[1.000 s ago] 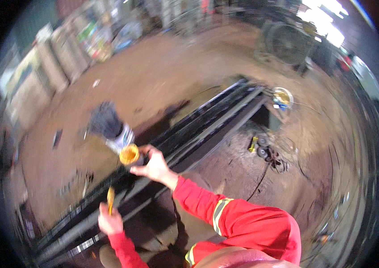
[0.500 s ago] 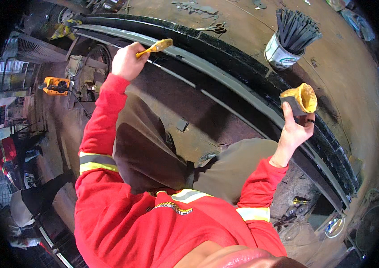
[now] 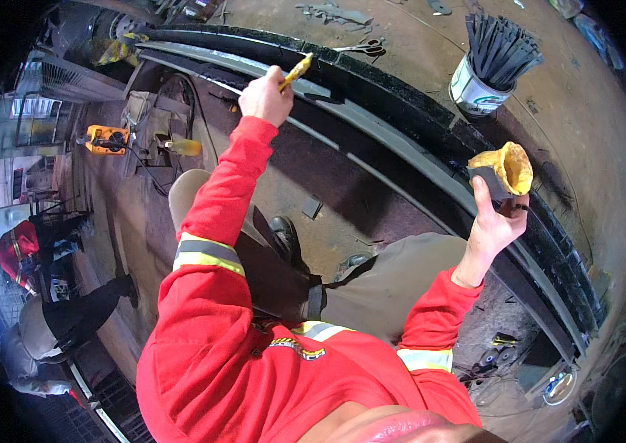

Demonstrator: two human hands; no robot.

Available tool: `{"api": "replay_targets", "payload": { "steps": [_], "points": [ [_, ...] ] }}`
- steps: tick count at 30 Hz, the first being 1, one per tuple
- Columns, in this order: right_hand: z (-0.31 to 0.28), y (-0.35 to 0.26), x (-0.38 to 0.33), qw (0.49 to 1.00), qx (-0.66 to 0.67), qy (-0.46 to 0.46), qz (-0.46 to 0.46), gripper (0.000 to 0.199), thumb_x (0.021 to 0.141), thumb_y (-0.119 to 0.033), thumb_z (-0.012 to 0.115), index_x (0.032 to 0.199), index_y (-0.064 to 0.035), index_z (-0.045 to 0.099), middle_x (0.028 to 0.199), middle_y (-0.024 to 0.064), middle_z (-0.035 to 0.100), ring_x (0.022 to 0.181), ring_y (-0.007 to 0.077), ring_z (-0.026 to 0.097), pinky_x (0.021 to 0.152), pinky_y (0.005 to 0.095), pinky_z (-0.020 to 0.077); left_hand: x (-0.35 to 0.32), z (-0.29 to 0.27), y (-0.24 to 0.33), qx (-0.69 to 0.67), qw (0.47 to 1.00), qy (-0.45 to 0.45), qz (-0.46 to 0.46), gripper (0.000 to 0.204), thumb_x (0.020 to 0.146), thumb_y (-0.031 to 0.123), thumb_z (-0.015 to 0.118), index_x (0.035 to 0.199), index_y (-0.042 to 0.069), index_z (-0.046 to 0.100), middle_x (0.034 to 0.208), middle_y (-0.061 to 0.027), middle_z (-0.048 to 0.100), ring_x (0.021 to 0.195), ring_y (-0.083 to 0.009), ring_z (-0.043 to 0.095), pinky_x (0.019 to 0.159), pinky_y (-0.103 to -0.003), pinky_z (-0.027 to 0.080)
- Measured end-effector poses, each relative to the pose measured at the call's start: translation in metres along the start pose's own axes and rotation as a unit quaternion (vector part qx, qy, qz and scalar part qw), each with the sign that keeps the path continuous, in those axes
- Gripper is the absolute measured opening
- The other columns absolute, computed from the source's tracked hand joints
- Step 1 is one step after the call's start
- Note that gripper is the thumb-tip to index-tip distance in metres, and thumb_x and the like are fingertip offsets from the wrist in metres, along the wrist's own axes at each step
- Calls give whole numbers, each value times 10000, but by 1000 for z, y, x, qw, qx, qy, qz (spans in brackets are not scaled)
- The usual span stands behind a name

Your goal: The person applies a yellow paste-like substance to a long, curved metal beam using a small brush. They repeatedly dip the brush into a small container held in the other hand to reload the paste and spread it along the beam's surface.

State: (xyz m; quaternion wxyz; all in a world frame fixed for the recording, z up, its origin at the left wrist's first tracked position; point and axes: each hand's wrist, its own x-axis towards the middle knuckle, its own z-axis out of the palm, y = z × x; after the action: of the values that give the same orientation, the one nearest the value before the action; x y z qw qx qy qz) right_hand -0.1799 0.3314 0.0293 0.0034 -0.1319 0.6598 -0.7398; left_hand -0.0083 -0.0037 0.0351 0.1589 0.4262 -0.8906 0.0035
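Note:
My left hand (image 3: 266,97) is closed round a small brush (image 3: 297,71), crusted with yellow stuff that looks like glue; its tip points up and right. Just past the hand runs a long curved frame (image 3: 394,146) of metal with black strips along its far side. On the right, my right hand (image 3: 497,225) grips a small cup (image 3: 503,171) by its lower part. Yellow residue coats the cup's rim and inside, and a dark band wraps its side. I cannot make out how full the cup is.
A white bucket (image 3: 475,90) packed with black rubber strips stands beyond the frame. Scissors (image 3: 369,48) lie at the far edge. An orange tool (image 3: 106,140) with a cable and a yellow bottle (image 3: 184,147) are at left. Other people (image 3: 19,251) work farther left.
My left hand has moved right along the frame with the brush, whose tip now points more upward. My right hand still holds the cup. The yellow bottle has come into sight from behind my left arm.

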Motion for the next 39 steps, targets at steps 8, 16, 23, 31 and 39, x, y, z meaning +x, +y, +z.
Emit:
{"api": "replay_targets", "payload": {
  "steps": [8,16,23,31,39],
  "points": [
    [-9,12,4,999,-28,23,-31,518,584,-94,857,1041,-14,626,968,26,645,825,96,555,765,249,407,-15,-8,9,-9,998,-53,17,206,751,252,688,801,72,600,728,-163,644,716,-365,637,609,-431,499],
    [-7,7,-3,1000,4,9,-8,503,603,-14,829,1056,5,609,988,52,647,906,126,605,833,266,456,-60,7,106,-252,935,-143,205,173,722,132,698,770,45,556,643,-164,568,625,-361,601,546,-375,470],
    [10,3,-15,999,29,-32,-4,550,603,-14,835,1092,18,584,1054,82,627,964,152,599,905,296,448,-29,19,35,-219,969,-63,93,202,713,208,715,774,66,585,682,-168,625,682,-367,635,600,-433,507],
    [102,2,-27,964,-119,-102,-214,574,540,-108,880,1042,-36,611,1046,101,639,1000,205,605,890,307,453,55,-187,-28,-234,897,-114,358,178,795,10,653,970,-26,650,884,-116,663,795,-171,619,745,-269,468],
    [250,-20,-67,946,-164,-122,-253,558,522,-73,860,1021,-16,617,1002,107,649,939,223,629,860,323,484,116,-200,-54,-55,743,-90,661,125,745,142,641,798,52,574,722,-92,576,676,-288,603,572,-376,481]
  ]
}}
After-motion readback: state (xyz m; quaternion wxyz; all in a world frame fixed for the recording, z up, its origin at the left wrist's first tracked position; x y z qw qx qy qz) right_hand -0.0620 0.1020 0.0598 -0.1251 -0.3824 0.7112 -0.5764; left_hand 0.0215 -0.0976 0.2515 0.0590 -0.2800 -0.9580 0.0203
